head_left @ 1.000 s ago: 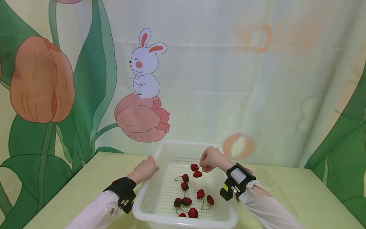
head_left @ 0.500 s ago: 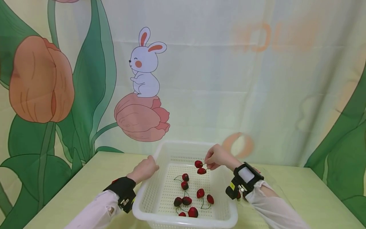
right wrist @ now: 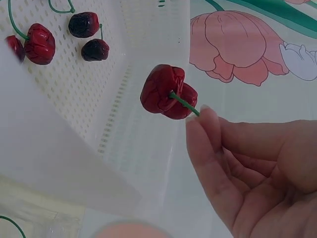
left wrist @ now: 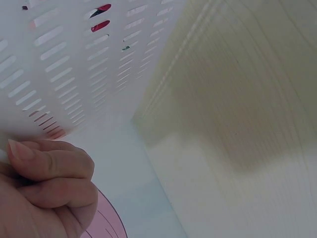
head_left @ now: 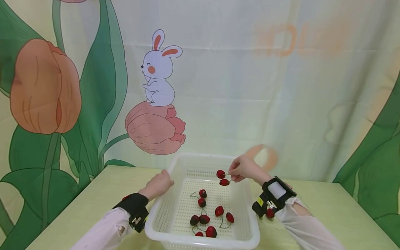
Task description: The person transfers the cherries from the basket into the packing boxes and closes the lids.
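Observation:
My left hand [head_left: 157, 184] grips the left rim of a white perforated plastic basket [head_left: 156, 222]; in the left wrist view its fingers [left wrist: 64, 193] curl at the basket's edge. Between thumb and fingertips, my right hand [head_left: 247, 169] pinches the green stem of a pair of red cherries [head_left: 221, 174]. That pair hangs above the basket's far right part, clear of the floor. Inside the basket lie several more stemmed cherries [head_left: 210, 232], some dark red, seen also as cherries [right wrist: 39, 43] in the right wrist view.
Right of the basket, a cherry [head_left: 270, 213] lies on the pale yellow table [head_left: 337, 208], partly hidden by the right wrist camera. A clear plastic thing [right wrist: 54, 225] is near it. Behind the table hangs a printed curtain [head_left: 218, 86].
My right hand has moved right and slightly up with the pinched cherries, toward the basket's right rim. A cherry beside the basket has come into sight. The left hand stays put.

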Demonstrator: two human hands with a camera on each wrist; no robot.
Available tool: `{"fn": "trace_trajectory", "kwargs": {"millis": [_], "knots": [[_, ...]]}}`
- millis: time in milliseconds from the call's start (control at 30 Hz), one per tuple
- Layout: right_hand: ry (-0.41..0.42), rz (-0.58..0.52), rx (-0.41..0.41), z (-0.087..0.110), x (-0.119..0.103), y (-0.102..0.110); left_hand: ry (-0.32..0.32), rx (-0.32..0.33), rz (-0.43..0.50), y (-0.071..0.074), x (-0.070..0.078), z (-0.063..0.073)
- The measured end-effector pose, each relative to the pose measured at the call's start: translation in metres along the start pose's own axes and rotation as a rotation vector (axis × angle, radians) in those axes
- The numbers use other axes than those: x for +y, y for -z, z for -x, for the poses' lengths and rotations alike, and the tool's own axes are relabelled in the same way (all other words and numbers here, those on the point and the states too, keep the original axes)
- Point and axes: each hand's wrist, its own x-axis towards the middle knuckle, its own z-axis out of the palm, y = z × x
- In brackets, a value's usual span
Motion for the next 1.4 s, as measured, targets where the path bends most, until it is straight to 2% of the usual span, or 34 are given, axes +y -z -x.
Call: {"fn": "trace_trajectory", "kwargs": {"millis": [433, 767, 1133, 1400], "knots": [[0.023, 0.016, 0.083, 0.004, 0.01, 0.02, -0.018, 0.012, -0.032, 0.0, 0.0, 0.0], [0.063, -0.078, 0.067, 0.008, 0.016, 0.032, -0.004, 0.012, -0.033, 0.0, 0.001, 0.0], [0.008, -0.085, 0.098, 0.01, 0.025, 0.043, -0.037, 0.012, -0.089, -0.001, -0.004, -0.006], [0.012, -0.095, 0.098, 0.014, 0.029, 0.049, -0.016, 0.009, -0.062, -0.002, -0.005, -0.005]]}}
